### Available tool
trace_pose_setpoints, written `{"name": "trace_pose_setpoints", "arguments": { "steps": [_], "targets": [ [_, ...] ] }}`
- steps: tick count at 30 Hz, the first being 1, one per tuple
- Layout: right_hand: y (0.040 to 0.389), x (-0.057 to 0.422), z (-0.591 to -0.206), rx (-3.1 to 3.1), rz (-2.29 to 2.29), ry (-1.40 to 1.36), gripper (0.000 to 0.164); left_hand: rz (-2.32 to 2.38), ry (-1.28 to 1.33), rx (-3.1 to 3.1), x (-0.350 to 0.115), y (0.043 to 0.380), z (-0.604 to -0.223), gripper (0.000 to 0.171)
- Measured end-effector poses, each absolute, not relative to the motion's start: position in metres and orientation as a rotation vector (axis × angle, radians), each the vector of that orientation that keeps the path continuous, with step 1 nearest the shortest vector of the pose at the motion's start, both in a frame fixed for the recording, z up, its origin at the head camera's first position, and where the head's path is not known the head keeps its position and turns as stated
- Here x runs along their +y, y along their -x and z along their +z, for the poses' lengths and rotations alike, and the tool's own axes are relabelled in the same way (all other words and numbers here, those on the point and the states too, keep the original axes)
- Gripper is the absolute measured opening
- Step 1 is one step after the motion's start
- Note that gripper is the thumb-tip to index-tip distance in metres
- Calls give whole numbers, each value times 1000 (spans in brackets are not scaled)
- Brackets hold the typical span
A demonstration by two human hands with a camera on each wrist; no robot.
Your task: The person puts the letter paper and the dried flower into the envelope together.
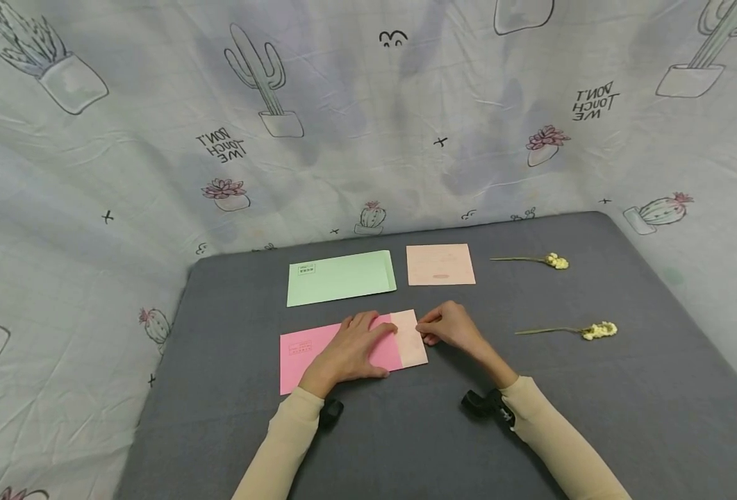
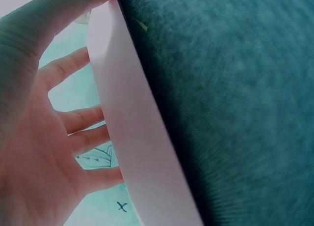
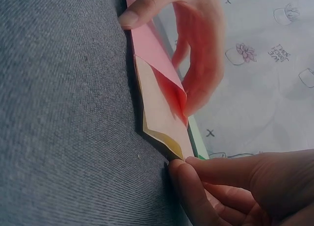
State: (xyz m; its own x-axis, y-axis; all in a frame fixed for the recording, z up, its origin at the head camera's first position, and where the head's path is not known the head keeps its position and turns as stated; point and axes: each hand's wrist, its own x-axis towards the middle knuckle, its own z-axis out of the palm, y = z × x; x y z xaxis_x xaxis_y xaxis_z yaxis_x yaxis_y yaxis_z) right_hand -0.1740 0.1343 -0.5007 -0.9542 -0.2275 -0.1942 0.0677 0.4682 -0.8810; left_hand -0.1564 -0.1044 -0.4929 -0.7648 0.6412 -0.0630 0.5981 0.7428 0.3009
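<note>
A pink envelope (image 1: 308, 353) lies on the grey cloth. My left hand (image 1: 358, 347) spans it, thumb on the near edge and fingertips along the far edge. From the envelope's right end sticks out a folded peach card (image 1: 412, 340); the rest of it is hidden inside. Between thumb and index finger, my right hand (image 1: 452, 326) pinches the card's outer end. The right wrist view shows the envelope's mouth gaping a little above the card (image 3: 162, 103), whose layers part slightly at the end. In the left wrist view, the left palm (image 2: 39, 152) faces the envelope's pale pink side (image 2: 132, 113).
Behind the pink envelope lies a green envelope (image 1: 343, 279), with another peach card (image 1: 441, 264) to its right. Two yellow dried flower stems (image 1: 556, 261) lie at the right. A printed cactus curtain (image 1: 368, 104) hangs behind the grey table (image 1: 230, 305).
</note>
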Motion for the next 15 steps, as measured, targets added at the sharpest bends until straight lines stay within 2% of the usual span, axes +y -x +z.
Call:
{"name": "trace_pose_setpoints", "arguments": {
  "steps": [15],
  "targets": [
    [173,126,-498,2408,-1468,161,11,410,-1010,2792,-106,156,-494,75]
  ]
}}
